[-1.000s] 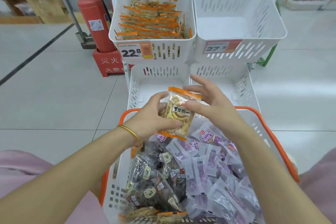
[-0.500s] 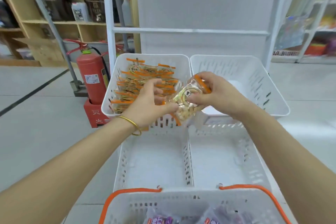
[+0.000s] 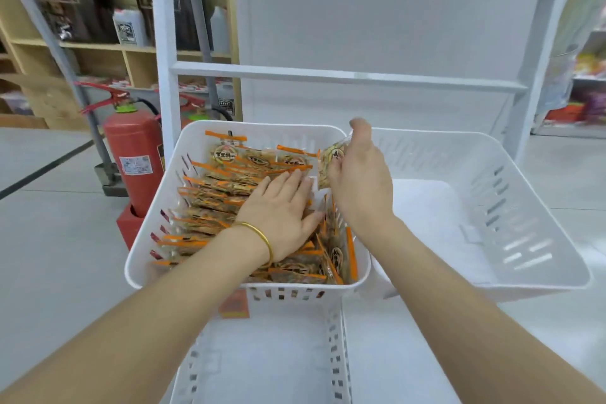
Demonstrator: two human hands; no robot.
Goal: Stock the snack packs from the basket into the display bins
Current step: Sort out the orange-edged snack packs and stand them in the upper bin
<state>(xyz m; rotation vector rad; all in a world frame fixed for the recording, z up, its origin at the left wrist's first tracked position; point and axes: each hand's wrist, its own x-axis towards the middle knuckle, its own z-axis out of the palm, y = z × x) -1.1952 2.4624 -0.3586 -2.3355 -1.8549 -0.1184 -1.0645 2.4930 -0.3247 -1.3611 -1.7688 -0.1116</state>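
A shop: white display bins (image 3: 311,287) of snack packs (image 3: 229,187), a price label (image 3: 234,303) beneath, stocked wooden shelves (image 3: 98,49) at upper left.

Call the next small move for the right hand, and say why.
Probably lower the snack pack into the gap at the right wall of the left bin. The right hand pinches it upright just above that spot, and the left hand lies flat on the stocked packs, seemingly holding them aside. The pack matches those orange-edged ones.
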